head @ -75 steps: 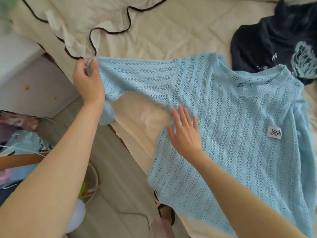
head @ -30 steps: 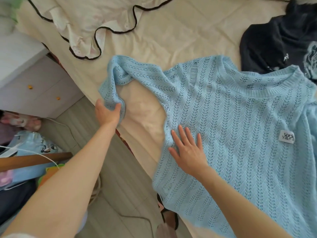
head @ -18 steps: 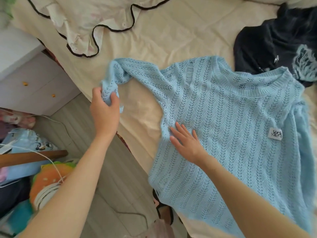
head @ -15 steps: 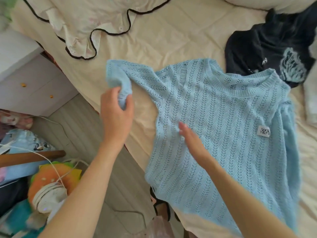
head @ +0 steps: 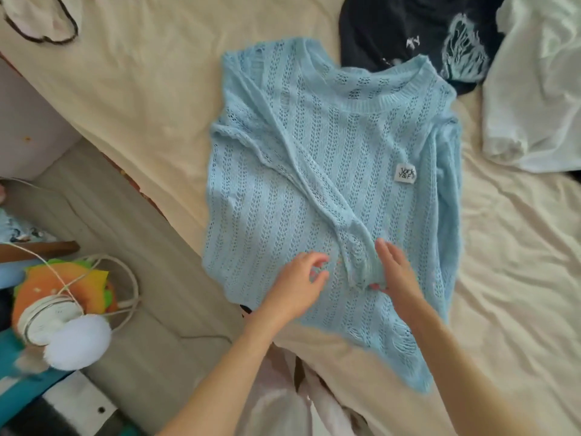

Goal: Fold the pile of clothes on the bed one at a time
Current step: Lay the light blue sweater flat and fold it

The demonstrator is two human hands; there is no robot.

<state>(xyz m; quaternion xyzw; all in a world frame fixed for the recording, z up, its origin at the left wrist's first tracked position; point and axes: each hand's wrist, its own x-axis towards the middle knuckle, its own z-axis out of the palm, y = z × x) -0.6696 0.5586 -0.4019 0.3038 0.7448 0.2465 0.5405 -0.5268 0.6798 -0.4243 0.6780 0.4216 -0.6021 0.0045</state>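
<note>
A light blue open-knit sweater (head: 317, 171) lies flat on the cream bed sheet (head: 151, 89), neck toward the far side. Its left sleeve (head: 301, 171) is folded diagonally across the front, with the cuff near the hem. My right hand (head: 396, 272) lies against the cuff, fingers straight, thumb tucked under the cuff's edge and pinching it. My left hand (head: 298, 283) hovers just left of the cuff with loosely curled fingers and holds nothing. The right sleeve (head: 448, 190) lies along the sweater's right side.
A dark navy printed top (head: 418, 36) lies beyond the collar and a white garment (head: 534, 89) at the far right. A cream black-trimmed cloth (head: 41, 23) sits at the top left. Left of the bed edge are floor, a cable and a white fan (head: 47, 319).
My left hand carried the left sleeve from the bed edge across the sweater's front and let go of it. My right hand moved from the sweater's side seam to the cuff.
</note>
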